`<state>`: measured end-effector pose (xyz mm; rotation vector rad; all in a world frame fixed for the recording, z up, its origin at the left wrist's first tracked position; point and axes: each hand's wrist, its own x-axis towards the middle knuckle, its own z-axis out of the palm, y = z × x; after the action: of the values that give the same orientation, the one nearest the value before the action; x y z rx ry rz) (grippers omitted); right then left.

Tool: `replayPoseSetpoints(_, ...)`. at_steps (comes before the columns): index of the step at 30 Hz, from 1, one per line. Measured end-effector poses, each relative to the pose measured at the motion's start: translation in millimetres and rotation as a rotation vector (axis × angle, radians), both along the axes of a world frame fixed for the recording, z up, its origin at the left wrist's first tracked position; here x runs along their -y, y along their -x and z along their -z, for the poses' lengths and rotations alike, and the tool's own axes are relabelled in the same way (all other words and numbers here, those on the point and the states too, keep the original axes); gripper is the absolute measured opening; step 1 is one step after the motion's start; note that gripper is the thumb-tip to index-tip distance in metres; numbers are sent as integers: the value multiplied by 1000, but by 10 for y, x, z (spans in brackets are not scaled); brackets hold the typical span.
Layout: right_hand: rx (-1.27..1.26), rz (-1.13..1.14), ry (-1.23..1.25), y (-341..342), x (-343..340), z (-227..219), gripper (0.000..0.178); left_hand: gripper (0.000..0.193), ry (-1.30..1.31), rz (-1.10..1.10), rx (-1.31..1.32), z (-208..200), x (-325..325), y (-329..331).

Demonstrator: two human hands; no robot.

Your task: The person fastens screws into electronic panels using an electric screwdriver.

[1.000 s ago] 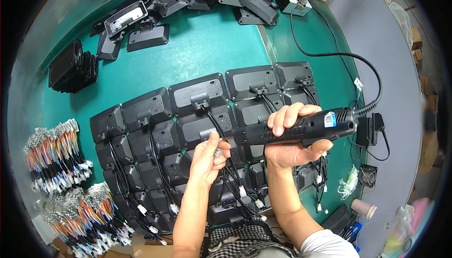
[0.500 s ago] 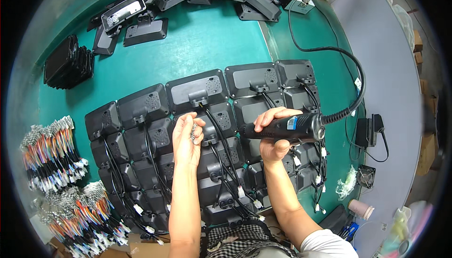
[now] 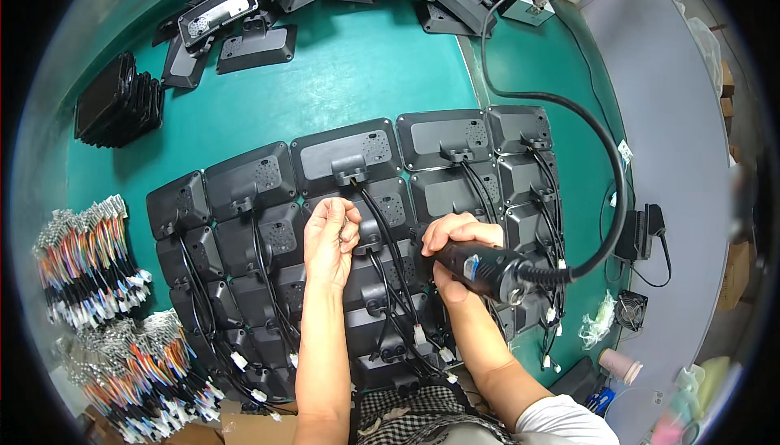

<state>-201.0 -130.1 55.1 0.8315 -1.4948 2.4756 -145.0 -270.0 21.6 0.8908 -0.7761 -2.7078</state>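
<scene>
My right hand [image 3: 457,238] is wrapped round a black corded electric screwdriver [image 3: 486,269], its thumb underneath; the tool slants, cable end toward the lower right, and its tip is hidden. My left hand [image 3: 331,238] is closed, palm side up, with small metal screws barely showing between the curled fingers. Both hands are over rows of black plastic housings [image 3: 345,152] lying back side up. Black cables [image 3: 378,221] run from the housings' stems toward me and end in white connectors [image 3: 418,334].
Bundles of coloured wires [image 3: 89,254] lie at the left, below a stack of black panels [image 3: 118,104]. More housings [image 3: 256,47] are heaped along the far edge. The tool's thick cable [image 3: 613,177] arches on the right. A small fan [image 3: 630,310] and thread spool [image 3: 621,365] are nearby.
The screwdriver has swung, its cable end dropping lower and toward me, with my right hand shifting slightly left and down. My left fingers have curled further over the screws.
</scene>
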Motion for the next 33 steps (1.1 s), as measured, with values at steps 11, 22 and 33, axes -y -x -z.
replayPoseSetpoints(11, 250, 168, 106, 260, -115, -379, 61, 14, 2, -56, 30, -236, -127, -167)
replayPoseSetpoints(22, 315, 27, 378, 35, -201, -743, 62, 18, -116, 84, 70, -472, -605, -436)
replayPoseSetpoints(33, 309, 82, 360, -23, -264, -752, 61, 26, -87, 103, 128, -466, -685, -394)
